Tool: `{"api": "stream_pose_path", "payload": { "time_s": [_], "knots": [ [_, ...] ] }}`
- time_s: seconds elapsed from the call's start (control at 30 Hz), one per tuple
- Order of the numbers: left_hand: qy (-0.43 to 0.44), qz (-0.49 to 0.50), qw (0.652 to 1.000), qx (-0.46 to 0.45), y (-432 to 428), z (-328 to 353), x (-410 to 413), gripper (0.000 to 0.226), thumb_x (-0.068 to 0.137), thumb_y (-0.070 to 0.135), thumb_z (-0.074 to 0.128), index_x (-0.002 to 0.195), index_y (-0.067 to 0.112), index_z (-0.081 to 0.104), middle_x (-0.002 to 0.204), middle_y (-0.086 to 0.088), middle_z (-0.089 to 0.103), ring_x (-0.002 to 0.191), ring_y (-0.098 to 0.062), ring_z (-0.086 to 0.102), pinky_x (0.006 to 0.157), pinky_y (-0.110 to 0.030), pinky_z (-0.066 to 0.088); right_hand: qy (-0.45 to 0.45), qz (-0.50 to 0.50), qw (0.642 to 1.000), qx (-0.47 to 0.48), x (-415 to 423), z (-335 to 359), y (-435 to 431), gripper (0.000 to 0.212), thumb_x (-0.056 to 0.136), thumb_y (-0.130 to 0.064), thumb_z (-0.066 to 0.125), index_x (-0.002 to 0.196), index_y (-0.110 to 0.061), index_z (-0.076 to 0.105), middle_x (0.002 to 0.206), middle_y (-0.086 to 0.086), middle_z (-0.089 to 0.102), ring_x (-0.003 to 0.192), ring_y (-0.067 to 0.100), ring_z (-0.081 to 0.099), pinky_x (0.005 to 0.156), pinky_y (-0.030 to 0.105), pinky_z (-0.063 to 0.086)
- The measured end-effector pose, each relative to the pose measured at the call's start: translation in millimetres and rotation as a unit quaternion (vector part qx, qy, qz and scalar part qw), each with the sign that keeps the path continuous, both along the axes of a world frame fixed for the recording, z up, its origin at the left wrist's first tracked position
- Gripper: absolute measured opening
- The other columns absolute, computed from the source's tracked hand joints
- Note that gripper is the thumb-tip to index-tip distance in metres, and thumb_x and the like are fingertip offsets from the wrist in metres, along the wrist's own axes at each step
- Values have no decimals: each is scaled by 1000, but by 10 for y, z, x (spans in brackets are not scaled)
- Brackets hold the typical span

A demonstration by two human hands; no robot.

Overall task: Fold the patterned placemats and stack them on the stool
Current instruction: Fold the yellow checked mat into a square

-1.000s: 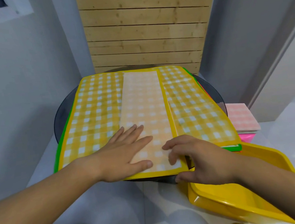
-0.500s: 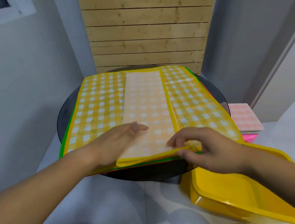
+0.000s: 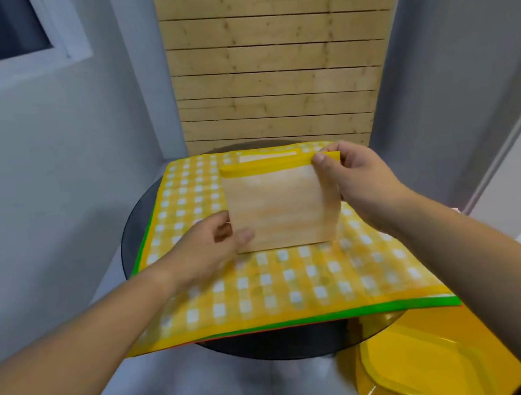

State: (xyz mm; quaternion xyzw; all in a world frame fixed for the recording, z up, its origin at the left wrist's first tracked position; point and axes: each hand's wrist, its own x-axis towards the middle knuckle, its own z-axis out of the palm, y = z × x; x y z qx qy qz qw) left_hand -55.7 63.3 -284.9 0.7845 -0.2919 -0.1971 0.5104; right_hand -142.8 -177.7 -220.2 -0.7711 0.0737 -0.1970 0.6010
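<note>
Yellow folded placemat [image 3: 281, 206] now lifted upright off the pile, pinched between both hands' fingers [image 3: 322, 160].

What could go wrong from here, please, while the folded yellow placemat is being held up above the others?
1. The left hand pinches only the lower edge of the folded placemat and the right hand only its top corner, so the layers may spring open.
2. The spread yellow checked placemat overhangs the round table at the near edge; a brush from an arm could drag it down towards the yellow tray.
</note>
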Motion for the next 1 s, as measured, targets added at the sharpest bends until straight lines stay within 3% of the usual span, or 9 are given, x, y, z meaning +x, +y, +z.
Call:
{"api": "stream_pose_path", "payload": {
  "time_s": [0.07,0.17,0.23,0.4,0.5,0.6,0.7,0.83,1.0],
  "knots": [
    [-47,17,998,38,-64,-26,28,34,89,27,74,121,24,65,111,18,72,101,4,67,94,-22,54,3,-13,1000,19,140,-42,-27,20,96,-34,61,97,-15,66,80,0,68,74,17,62,74,41,51],
    [-71,45,994,76,-127,-82,113,17,94,23,69,110,25,72,103,16,75,93,2,69,87,-24,55,54,-40,996,53,234,-146,-66,71,71,-63,71,122,-15,59,105,4,72,97,22,69,93,50,54],
    [-42,69,995,56,-171,-95,148,12,95,21,67,106,22,74,89,14,77,80,1,70,75,-21,52,88,-41,991,87,231,-294,-115,83,60,-67,74,124,-18,56,108,6,73,101,26,70,96,55,52],
    [-6,108,993,39,-271,-32,175,7,96,17,67,92,15,73,54,14,65,50,4,59,53,-12,42,182,-44,982,-35,76,-602,-180,49,87,-35,71,129,-25,45,98,3,68,86,19,68,74,36,55],
    [0,112,992,60,-300,17,149,15,93,17,71,78,17,66,47,12,60,44,3,55,48,-11,40,181,-57,973,-129,-2,-659,-184,55,92,-22,65,137,-28,34,92,4,63,80,19,64,66,33,51],
    [21,103,990,89,-308,46,94,5,90,19,74,92,15,71,55,8,67,44,-3,56,42,-14,39,160,-68,970,-172,-114,-647,-151,45,92,-15,63,128,-26,38,84,5,57,71,17,58,65,34,48],
    [8,96,986,137,-286,49,21,19,87,22,77,105,21,69,68,8,73,56,-4,66,49,-14,42,160,-54,962,-213,-265,-647,-97,29,93,-16,60,113,-27,42,77,2,53,62,15,52,57,31,42],
    [-34,84,979,184,-256,14,-79,38,85,30,78,115,27,56,72,8,63,57,-2,60,52,-19,39,184,-40,944,-270,-365,-669,-68,10,94,-17,57,99,-26,56,85,2,62,73,19,58,68,36,49],
    [-66,89,972,209,-292,-6,-148,52,88,36,75,127,26,42,80,3,57,64,-8,57,56,-25,39,229,-35,924,-303,-363,-711,-70,15,95,-18,55,101,-24,67,96,-4,66,84,14,60,76,32,51]
  ]
}}
